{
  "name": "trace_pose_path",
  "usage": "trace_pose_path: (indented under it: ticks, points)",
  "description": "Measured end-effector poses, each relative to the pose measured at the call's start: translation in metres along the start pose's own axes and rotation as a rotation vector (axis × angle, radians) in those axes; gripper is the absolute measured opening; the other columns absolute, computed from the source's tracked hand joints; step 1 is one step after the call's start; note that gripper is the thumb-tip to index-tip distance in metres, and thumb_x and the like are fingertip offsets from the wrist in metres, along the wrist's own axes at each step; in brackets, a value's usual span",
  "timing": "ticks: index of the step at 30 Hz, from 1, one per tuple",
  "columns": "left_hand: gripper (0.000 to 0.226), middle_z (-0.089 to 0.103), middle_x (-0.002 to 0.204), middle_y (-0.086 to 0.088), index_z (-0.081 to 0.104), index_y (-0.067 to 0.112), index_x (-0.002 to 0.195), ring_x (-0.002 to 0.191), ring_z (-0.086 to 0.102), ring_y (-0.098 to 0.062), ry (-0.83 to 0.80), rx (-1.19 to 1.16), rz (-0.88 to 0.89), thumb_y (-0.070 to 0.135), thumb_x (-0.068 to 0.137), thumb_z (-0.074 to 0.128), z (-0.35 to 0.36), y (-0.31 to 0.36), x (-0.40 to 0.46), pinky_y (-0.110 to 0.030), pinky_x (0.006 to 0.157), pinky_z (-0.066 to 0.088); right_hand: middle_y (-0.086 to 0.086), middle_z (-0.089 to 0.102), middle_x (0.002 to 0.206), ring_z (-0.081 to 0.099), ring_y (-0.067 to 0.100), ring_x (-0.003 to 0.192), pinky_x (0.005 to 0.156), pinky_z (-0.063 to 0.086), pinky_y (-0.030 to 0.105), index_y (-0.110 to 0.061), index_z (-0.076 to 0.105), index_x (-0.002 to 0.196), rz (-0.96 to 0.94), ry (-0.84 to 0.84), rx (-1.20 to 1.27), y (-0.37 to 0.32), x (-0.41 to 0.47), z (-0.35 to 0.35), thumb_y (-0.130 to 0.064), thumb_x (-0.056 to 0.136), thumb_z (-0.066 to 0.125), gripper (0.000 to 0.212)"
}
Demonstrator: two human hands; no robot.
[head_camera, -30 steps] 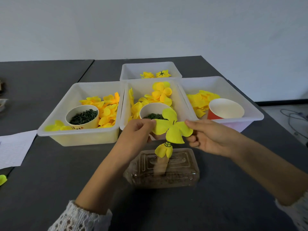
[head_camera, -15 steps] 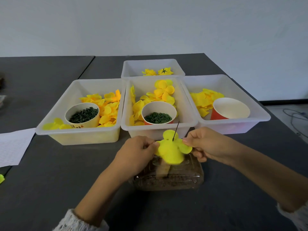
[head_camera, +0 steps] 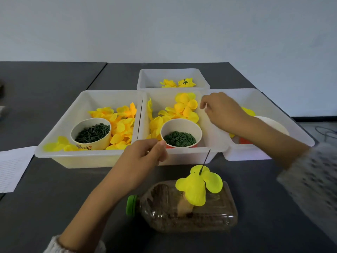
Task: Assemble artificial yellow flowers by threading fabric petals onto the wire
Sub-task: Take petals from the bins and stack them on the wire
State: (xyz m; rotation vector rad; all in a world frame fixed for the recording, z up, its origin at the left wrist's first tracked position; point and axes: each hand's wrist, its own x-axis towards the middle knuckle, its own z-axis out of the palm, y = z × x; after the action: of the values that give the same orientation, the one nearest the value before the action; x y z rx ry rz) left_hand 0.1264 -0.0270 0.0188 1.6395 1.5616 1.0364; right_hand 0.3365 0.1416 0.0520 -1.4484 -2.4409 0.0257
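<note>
Both hands are hovering empty with fingers loosely curled, the left hand (head_camera: 144, 157) near the cup (head_camera: 181, 133), the right hand (head_camera: 223, 111) over the middle bin (head_camera: 184, 157), while the petals (head_camera: 198, 185) are sitting on the wire (head_camera: 205, 160).

Dark marks on the left paper cup (head_camera: 90, 133) are too blurred to read.

Four bins (head_camera: 87, 157), three cups (head_camera: 181, 133).

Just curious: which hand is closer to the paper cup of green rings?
Left. The left hand hovers at the paper cup of green rings' near-left rim; the right hand is above its far-right side.
</note>
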Motion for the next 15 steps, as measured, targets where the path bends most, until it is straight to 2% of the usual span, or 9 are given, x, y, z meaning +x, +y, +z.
trace_pose_path:
  ticks: [2, 4, 5, 8, 9, 12, 14, 15]
  points:
    - [0.041, 0.067, 0.071, 0.005, 0.066, 0.019, 0.069, 0.071, 0.063, -0.014, 0.021, -0.064, -0.022, 0.047, 0.087, 0.043, -0.001, 0.003, 0.006, -0.046, 0.080, 0.052, 0.019, 0.056, 0.115, 0.044, 0.036, 0.112, 0.091, 0.042, 0.043, -0.009, 0.063, 0.112, 0.060, -0.120, -0.200, 0.006, 0.029, 0.029, -0.028, 0.095, 0.054, 0.027]
    - [0.038, 0.066, 0.071, 0.006, 0.067, 0.021, 0.069, 0.069, 0.062, -0.013, 0.032, -0.090, -0.034, 0.046, 0.087, 0.044, 0.000, 0.006, 0.009, -0.044, 0.078, 0.052, 0.020, 0.050, 0.121, 0.037, 0.037, 0.119, 0.095, 0.035, 0.043, -0.006, 0.062, 0.113, 0.212, -0.174, -0.215, 0.010, 0.051, 0.051, -0.048, 0.093, 0.053, 0.048]
    - [0.038, 0.066, 0.071, 0.007, 0.067, 0.021, 0.069, 0.069, 0.062, -0.013, 0.036, -0.100, -0.035, 0.046, 0.087, 0.045, 0.000, 0.007, 0.011, -0.043, 0.077, 0.052, 0.020, 0.049, 0.123, 0.036, 0.037, 0.120, 0.096, 0.034, 0.043, -0.006, 0.062, 0.113, 0.252, -0.164, -0.212, 0.010, 0.059, 0.061, -0.051, 0.091, 0.055, 0.051]
    - [0.037, 0.065, 0.070, 0.007, 0.067, 0.020, 0.069, 0.068, 0.062, -0.013, 0.035, -0.122, -0.032, 0.043, 0.087, 0.045, 0.002, 0.009, 0.012, -0.040, 0.075, 0.051, 0.017, 0.047, 0.123, 0.035, 0.037, 0.120, 0.095, 0.032, 0.041, -0.009, 0.061, 0.108, 0.247, -0.105, -0.240, 0.006, 0.070, 0.074, -0.029, 0.090, 0.059, 0.028]
    - [0.036, 0.065, 0.070, 0.008, 0.067, 0.020, 0.069, 0.068, 0.062, -0.012, 0.035, -0.123, -0.030, 0.043, 0.088, 0.046, 0.002, 0.009, 0.012, -0.039, 0.074, 0.050, 0.016, 0.048, 0.122, 0.036, 0.036, 0.119, 0.095, 0.032, 0.040, -0.010, 0.063, 0.105, 0.264, -0.066, -0.190, 0.006, 0.072, 0.071, -0.024, 0.089, 0.058, 0.022]
    - [0.037, 0.065, 0.072, 0.007, 0.066, 0.022, 0.069, 0.068, 0.062, -0.011, 0.059, -0.110, -0.024, 0.033, 0.100, 0.050, 0.000, 0.007, 0.013, -0.033, 0.064, 0.046, 0.011, 0.057, 0.111, 0.043, 0.034, 0.116, 0.094, 0.035, 0.037, -0.015, 0.066, 0.092, 0.294, 0.027, 0.103, 0.007, 0.074, 0.039, -0.024, 0.090, 0.059, 0.012]
    - [0.035, 0.066, 0.073, 0.008, 0.065, 0.023, 0.070, 0.068, 0.063, -0.009, 0.084, -0.103, -0.023, 0.026, 0.101, 0.050, 0.000, 0.007, 0.013, -0.026, 0.060, 0.040, 0.004, 0.058, 0.087, 0.051, 0.022, 0.095, 0.086, 0.039, 0.032, -0.012, 0.063, 0.082, 0.252, 0.030, 0.342, 0.008, 0.065, 0.007, -0.021, 0.090, 0.062, 0.012]
    - [0.032, 0.066, 0.074, 0.009, 0.065, 0.022, 0.073, 0.068, 0.063, -0.008, 0.098, -0.109, -0.021, 0.025, 0.101, 0.050, 0.000, 0.008, 0.013, -0.025, 0.060, 0.041, 0.002, 0.054, 0.077, 0.049, 0.017, 0.083, 0.076, 0.039, 0.027, -0.006, 0.063, 0.081, 0.234, 0.035, 0.465, 0.006, 0.055, -0.009, -0.019, 0.090, 0.063, 0.015]
